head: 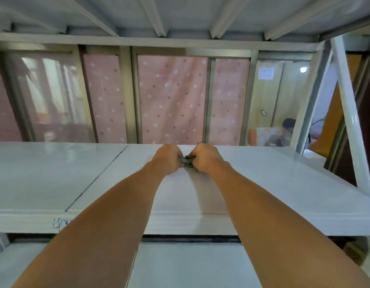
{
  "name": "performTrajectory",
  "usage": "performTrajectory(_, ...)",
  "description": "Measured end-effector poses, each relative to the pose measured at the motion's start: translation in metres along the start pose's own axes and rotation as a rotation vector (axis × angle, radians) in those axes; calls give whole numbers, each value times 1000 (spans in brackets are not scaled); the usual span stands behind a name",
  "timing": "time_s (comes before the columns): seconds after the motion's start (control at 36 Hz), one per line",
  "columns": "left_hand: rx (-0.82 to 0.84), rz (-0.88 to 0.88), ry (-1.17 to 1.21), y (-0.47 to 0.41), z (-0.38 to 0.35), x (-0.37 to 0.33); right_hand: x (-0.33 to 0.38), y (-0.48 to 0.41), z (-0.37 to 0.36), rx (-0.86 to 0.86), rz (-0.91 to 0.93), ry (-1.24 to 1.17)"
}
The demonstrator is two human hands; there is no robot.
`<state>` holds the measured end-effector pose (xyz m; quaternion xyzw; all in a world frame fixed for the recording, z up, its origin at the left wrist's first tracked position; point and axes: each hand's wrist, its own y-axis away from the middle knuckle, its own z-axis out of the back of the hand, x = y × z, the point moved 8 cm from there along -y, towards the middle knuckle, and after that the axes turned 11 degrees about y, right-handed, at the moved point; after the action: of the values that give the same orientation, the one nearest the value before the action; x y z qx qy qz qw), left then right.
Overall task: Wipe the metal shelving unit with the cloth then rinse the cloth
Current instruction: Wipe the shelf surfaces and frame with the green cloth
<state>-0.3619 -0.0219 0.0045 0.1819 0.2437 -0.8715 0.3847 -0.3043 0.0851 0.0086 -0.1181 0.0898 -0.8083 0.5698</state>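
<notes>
So the white metal shelf (55, 173) had a panel seam (96, 177) running off to the left of the fingers. My guess was a sideways sweep that way could snag the cloth on it, or just shove grime into the gap. The bigger worry was that both hands were working right at the shelf's far edge. One push too far forward and the wad could've dropped down behind the unit, in front of the pink dotted curtain (171, 100).

Pose-wise, both forearms were stretched straight out over the shelf and converging. The left hand (168, 157) was knuckles-up with its fingers curled down and clamped on the small green cloth (188, 161). The cloth was bunched up tight between the two hands and resting on the shelf surface, with barely any of it showing. The right hand (207, 157) mirrored that, fingers curled onto the same wad, and the two hands were nearly touching.

Well off to the right of the fingers stood the unit's white upright post (350, 121). Another person (283, 132) sat in the room beyond it.
</notes>
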Motion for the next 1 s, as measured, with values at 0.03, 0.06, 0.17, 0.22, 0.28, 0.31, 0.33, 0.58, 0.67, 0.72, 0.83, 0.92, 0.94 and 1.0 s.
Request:
performTrajectory(0.03,-1,18,6,-7,-1,4,-1,-9,-3,3,7,-4)
performTrajectory(0.06,-5,35,15,-15,-2,8,-1,-17,-5,6,14,-6)
performTrajectory(0.17,-25,65,12,-42,-4,21,-2,-47,-12,25,47,-10)
performTrajectory(0.22,-23,73,2,-54,-5,24,-3,-59,-16,30,54,-16)
performTrajectory(0.28,-22,73,-11,-65,-6,26,-5,-71,-21,27,47,-30)
performTrajectory(0.31,-24,74,-19,-71,-7,27,-6,-77,-22,26,43,-33)
performTrajectory(0.33,-28,77,-20,-77,-8,30,-7,-83,-24,27,41,-30)
performTrajectory(0.58,-43,70,1,-121,-16,43,-14,-120,-31,17,30,-25)
performTrajectory(0.67,-45,71,15,-133,-20,45,-18,-126,-34,2,6,-40)
performTrajectory(0.72,-49,81,27,-138,-22,46,-22,-129,-34,-17,-18,-45)
performTrajectory(0.83,-52,63,33,-145,-25,47,-23,-132,-32,-18,-11,-29)
performTrajectory(0.92,-38,51,23,-146,-25,45,-25,-132,-34,-17,-1,-36)
performTrajectory(0.94,-30,47,24,-147,-25,44,-27,-131,-36,-11,1,-40)
performTrajectory(1.0,-19,33,25,-149,-27,42,-33,-131,-38,-9,1,-52)
